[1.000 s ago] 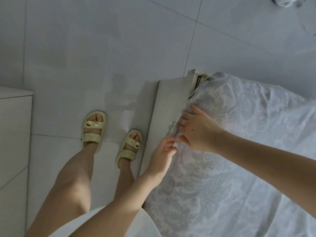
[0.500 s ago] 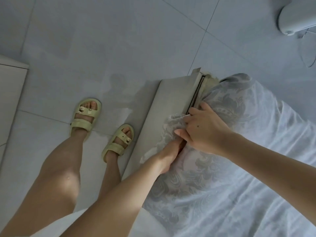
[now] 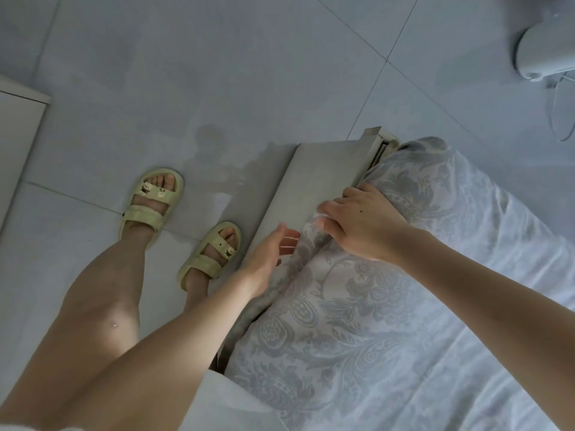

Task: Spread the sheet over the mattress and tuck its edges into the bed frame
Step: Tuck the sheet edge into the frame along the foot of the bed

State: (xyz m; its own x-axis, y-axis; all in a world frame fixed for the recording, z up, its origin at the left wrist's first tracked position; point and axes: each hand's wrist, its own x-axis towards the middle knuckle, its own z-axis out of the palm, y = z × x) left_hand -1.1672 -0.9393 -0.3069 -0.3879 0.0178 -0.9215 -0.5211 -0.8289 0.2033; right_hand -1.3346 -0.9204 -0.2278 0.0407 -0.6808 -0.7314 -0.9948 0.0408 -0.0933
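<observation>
Out of the gap where it was buried half a second ago, the left hand now hovers at centre frame, fingers apart and holding nothing, just beside the bunched edge of the sheet. The right hand, centre right, has its fingers curled and clamped on that edge, where the sheet, covering the bed at lower right, dips into the slot along the bed frame.

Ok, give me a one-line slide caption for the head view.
Right hand pinches the sheet edge at the bed frame; open left hand beside it.
</observation>
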